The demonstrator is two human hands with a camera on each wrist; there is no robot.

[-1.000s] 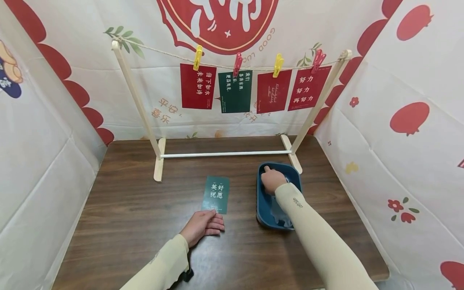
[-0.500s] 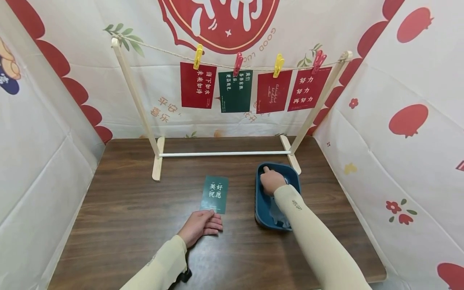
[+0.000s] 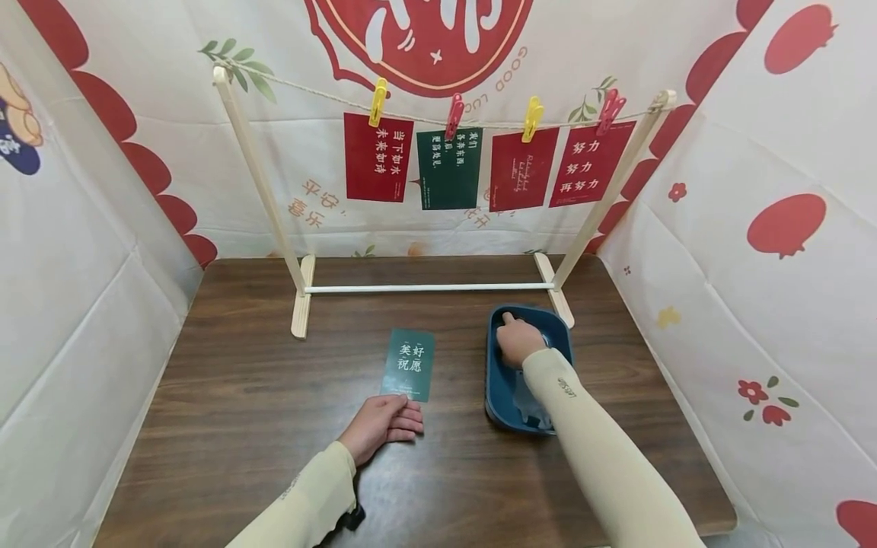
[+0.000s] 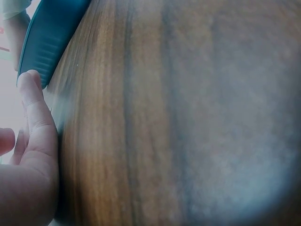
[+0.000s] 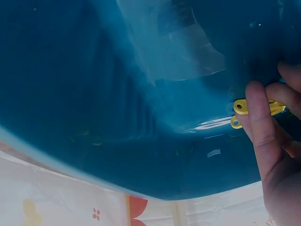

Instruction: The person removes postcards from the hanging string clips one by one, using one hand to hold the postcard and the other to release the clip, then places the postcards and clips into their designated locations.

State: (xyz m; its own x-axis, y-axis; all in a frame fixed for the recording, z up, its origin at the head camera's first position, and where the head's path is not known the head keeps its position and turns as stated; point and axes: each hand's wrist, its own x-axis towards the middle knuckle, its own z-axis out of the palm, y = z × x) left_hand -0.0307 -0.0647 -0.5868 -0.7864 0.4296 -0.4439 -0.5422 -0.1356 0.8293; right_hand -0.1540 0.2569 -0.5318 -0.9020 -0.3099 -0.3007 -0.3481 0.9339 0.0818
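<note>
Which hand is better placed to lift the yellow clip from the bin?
Probably the right hand: it holds the clip inside the blue bin; the left hand touches the green card.

Table [image 3: 233,426]: one, top of dark brown wood grain, with a dull sheen.

Blue tub [image 3: 503,392]: one, oblong, round-cornered, standing upright on the tabletop.

Green card [image 3: 409,361]: one, white Chinese lettering, left of the tub and apart from it; whether fully flat on the wood cannot be told.

Rack [image 3: 432,288]: one, on two flat pale wooden feet. Left foot [image 3: 300,318]: well left of the tub, reaching farther back. Right foot [image 3: 563,309]: just beside the tub's far right corner; contact unclear. White crossbar between feet: beyond the tub.
</note>
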